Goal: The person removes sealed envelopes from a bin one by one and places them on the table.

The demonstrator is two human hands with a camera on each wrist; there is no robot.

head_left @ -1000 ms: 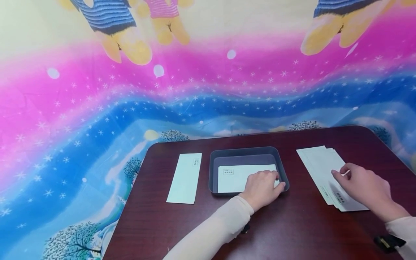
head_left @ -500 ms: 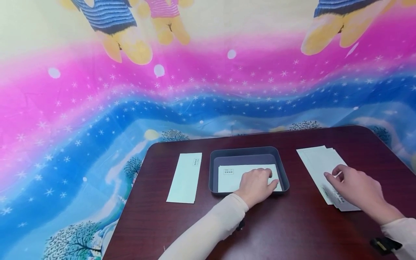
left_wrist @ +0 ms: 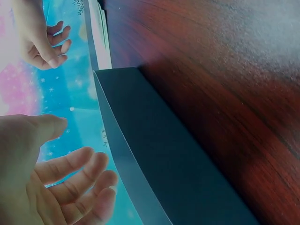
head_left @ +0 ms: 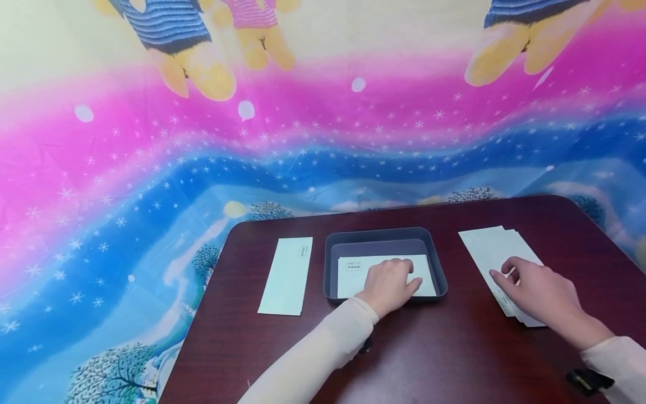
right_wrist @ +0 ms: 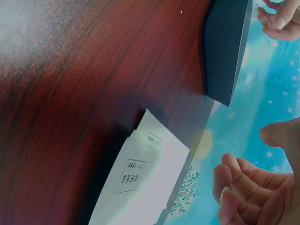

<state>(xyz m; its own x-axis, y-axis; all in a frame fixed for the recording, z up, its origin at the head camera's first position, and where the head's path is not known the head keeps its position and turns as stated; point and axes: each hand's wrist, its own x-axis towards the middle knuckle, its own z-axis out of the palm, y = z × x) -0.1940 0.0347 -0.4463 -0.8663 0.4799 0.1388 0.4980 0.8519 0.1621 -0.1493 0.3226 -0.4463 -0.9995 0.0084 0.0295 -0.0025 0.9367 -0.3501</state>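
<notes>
the left hand point(head_left: 387, 283) lies with loosely spread fingers over a white envelope point(head_left: 353, 275) that lies flat inside the dark grey tray point(head_left: 333, 247) in the middle of the reddish table point(head_left: 444, 359). the right hand point(head_left: 537, 289) rests on a fanned stack of envelopes point(head_left: 487, 247) right of the tray, fingers loosely curled; whether it pinches one cannot be told. another envelope point(head_left: 287, 275) lies alone left of the tray.

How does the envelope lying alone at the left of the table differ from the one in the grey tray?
The lone envelope lies bare on the table, running away from the person; the tray envelope lies crosswise inside the grey tray. No hand touches the lone one; the left hand rests on the tray one. Both are white with a small printed box.
</notes>
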